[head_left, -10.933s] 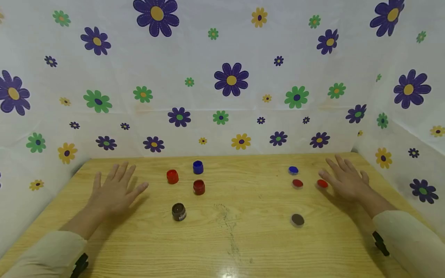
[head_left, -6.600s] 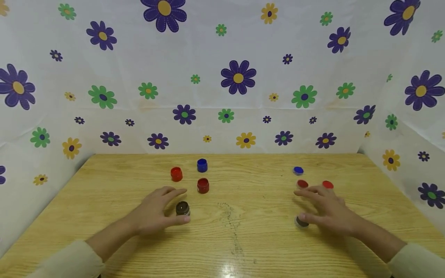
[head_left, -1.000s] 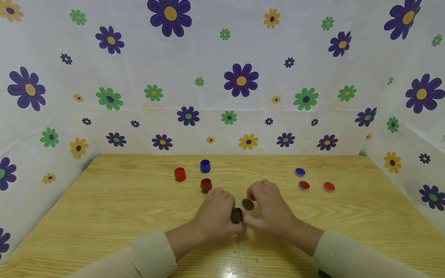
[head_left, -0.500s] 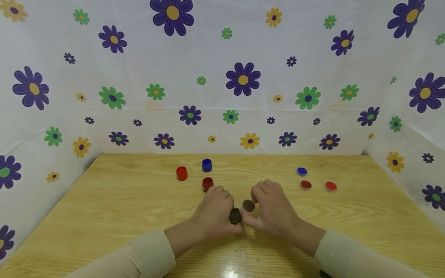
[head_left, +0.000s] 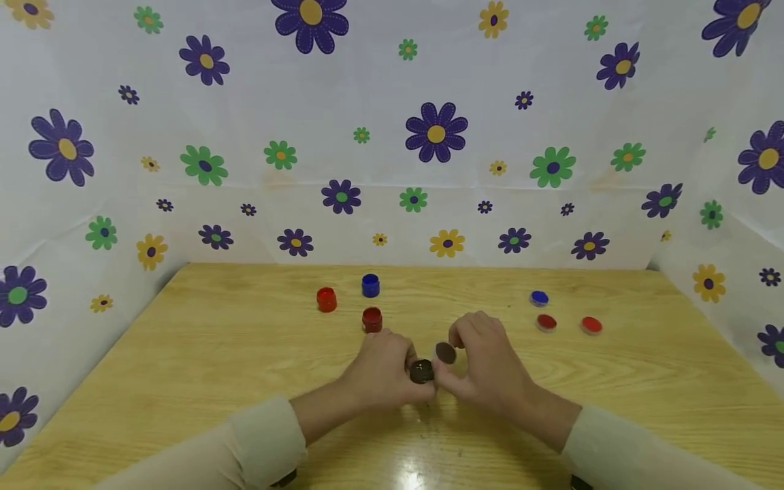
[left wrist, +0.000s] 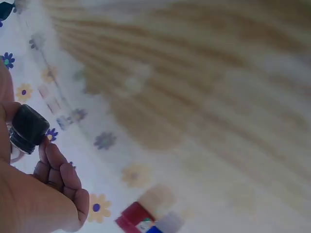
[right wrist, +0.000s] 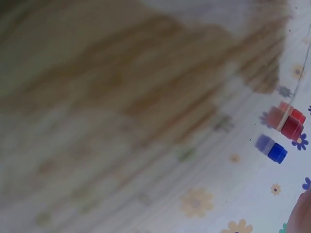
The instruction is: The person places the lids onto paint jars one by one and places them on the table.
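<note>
The head view showed the uncapped mouth of the dark brown jar [head_left: 421, 371], which the left hand [head_left: 381, 371] gripped above the table [head_left: 245, 340]. The left wrist view gave the other side, at 9 o'clock: the jar's dark wall and ridged neck, held with thumb and fingers. Only the head view showed the brown lid [head_left: 445, 353], pinched by the right hand [head_left: 486, 361] just off the jar's rim at 2 o'clock. In the right wrist view that hand was a sliver at 4 o'clock, too little to read its grip, while the standing jars showed near 3 o'clock.

Nearly eleven seconds earlier, the brown jar had stood on the table and its lid had lain well apart from it, both hands spread. Now both had been lifted and brought together near the middle.

There were four jars and four lids. From the brown jar, the bright red jar [head_left: 327, 300] stood at 10 o'clock, the blue jar [head_left: 370, 286] at 11, and the dark red jar [head_left: 371, 320] between those hours, nearest the left knuckles. The blue lid [head_left: 539, 298] lay at 2 o'clock, the dark red lid [head_left: 546, 322] and bright red lid [head_left: 591, 325] between 2 and 3.
</note>
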A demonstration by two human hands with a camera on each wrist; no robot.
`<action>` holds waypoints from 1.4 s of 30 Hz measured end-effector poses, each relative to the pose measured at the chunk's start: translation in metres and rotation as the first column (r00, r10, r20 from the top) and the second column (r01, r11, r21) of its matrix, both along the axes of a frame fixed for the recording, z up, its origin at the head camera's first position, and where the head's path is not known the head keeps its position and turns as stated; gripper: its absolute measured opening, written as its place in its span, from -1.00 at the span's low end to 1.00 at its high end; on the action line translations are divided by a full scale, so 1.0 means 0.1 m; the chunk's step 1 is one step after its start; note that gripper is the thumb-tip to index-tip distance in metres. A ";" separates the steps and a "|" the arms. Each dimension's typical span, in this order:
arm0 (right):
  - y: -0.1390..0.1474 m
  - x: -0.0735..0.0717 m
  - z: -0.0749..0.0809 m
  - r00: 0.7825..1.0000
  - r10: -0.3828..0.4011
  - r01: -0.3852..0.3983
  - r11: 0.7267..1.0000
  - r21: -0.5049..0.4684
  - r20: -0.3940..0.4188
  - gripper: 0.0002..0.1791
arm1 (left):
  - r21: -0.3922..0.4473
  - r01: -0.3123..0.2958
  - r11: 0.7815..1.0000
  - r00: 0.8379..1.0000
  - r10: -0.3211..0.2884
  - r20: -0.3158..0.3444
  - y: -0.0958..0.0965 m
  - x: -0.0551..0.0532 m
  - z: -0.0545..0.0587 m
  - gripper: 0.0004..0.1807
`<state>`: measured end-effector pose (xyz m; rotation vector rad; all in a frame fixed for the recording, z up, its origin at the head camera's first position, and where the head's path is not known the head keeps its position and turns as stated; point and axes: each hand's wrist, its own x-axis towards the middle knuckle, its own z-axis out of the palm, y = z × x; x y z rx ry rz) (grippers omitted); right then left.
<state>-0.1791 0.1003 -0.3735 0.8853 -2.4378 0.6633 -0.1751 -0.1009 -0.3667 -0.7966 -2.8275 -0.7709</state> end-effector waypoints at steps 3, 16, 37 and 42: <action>0.01 -0.01 -0.01 1.000 0.002 -0.002 1.000 -0.012 0.005 -0.67 | -0.005 0.014 1.000 1.000 -0.014 -0.005 -0.04 -0.02 -0.02 -0.64; 0.02 -0.02 -0.01 0.996 0.051 -0.050 0.999 0.021 -0.067 -0.65 | -0.247 0.048 0.968 0.892 -0.153 -0.425 -0.10 -0.06 -0.05 -0.69; -0.06 0.01 -0.02 0.993 0.067 -0.046 0.980 0.193 -0.102 -0.62 | -0.308 0.015 0.951 0.867 -0.166 -0.470 -0.03 -0.05 -0.10 -0.48; -0.08 0.02 -0.01 0.987 0.071 -0.038 0.974 0.222 -0.141 -0.60 | -0.311 0.007 0.950 0.871 -0.158 -0.465 -0.03 -0.04 -0.11 -0.45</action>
